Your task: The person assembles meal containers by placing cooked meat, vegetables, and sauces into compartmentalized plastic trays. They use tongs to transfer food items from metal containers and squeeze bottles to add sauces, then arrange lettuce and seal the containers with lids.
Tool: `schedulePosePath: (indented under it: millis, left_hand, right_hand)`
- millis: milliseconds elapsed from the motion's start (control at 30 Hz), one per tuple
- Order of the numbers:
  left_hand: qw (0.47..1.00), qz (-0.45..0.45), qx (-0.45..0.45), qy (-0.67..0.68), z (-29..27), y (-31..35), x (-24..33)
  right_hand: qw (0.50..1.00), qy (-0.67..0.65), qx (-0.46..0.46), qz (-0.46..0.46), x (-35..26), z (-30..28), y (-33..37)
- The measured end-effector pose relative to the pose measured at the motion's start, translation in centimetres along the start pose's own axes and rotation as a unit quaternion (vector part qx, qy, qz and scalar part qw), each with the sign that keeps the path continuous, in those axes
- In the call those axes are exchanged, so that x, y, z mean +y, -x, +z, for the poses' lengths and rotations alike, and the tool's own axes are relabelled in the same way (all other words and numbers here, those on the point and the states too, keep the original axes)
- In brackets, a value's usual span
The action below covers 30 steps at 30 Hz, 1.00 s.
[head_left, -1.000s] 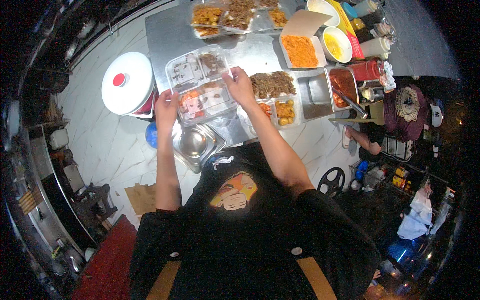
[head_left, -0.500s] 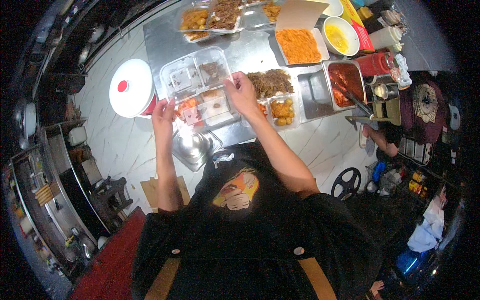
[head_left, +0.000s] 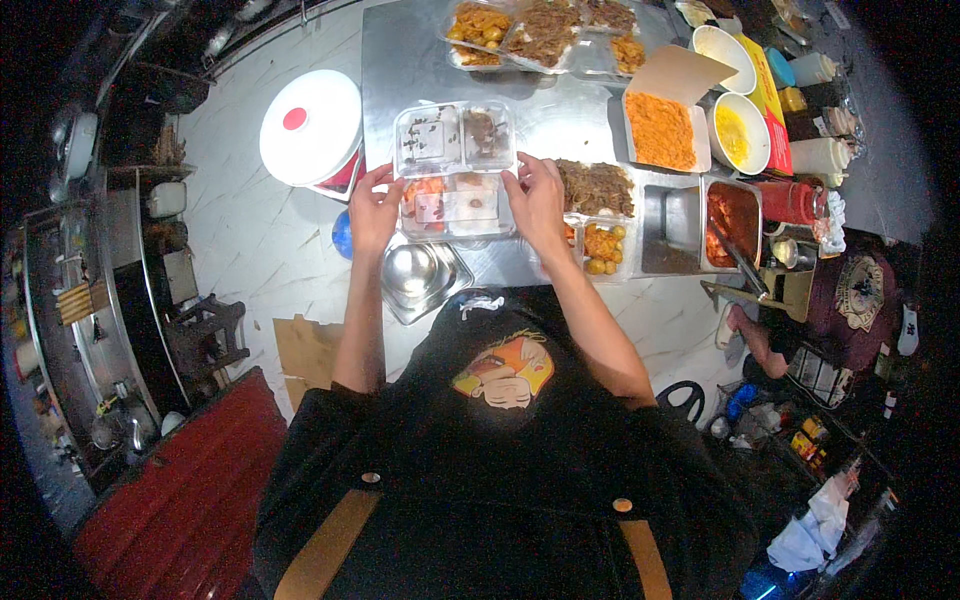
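Observation:
A clear plastic compartment container [head_left: 457, 170] is between my two hands at the near left part of the steel table. Its far compartments show dark food bits, and reddish-orange and white food shows in its near half. Whether this is one piece or a lid over a tray, I cannot tell. My left hand [head_left: 374, 212] pinches the left side, and my right hand [head_left: 538, 208] grips the right side, thumb on the rim. Right of my right hand sits another filled container [head_left: 597, 205] with shredded brown meat, orange food and small round potatoes.
Several filled containers [head_left: 545, 35] stand at the far edge. To the right are a box of orange food [head_left: 662, 130], a bowl of yellow liquid [head_left: 741, 133] and a steel pan of red sauce [head_left: 733, 222] with tongs. A white lidded bucket [head_left: 312, 140] stands left; an empty steel pan [head_left: 424, 278], near.
The view has shifted, so the table sits further right in the picture. The clear container is now straighter and more level, with both hands still on its sides.

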<state>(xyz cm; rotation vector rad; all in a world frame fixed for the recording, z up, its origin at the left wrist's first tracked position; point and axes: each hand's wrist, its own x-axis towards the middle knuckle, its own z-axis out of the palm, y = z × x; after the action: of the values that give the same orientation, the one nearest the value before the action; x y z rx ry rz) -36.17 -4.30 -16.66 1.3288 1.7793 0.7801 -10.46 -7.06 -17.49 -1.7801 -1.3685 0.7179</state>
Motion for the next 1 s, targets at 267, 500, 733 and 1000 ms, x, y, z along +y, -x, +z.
schedulePosePath:
  millis: [267,500,733,1000]
  left_hand:
    - [0.964,0.012,0.021,0.266,-2.3,4.0,2.0]
    - [0.835,-0.11,-0.076,0.534,-10.2,8.3,3.6]
    - [0.875,-0.013,-0.326,0.358,-7.9,4.4,9.1]
    - [0.914,-0.015,-0.275,0.299,7.4,-1.0,13.6]
  right_hand:
    - [0.979,-0.192,0.015,-0.065,-7.7,-2.4,4.7]
    - [0.872,-0.038,-0.168,-0.459,-13.4,-8.7,8.8]
    - [0.92,0.152,-0.026,-0.362,-5.1,-11.8,5.4]
    - [0.948,0.193,0.152,-0.201,-1.8,-24.0,6.5]
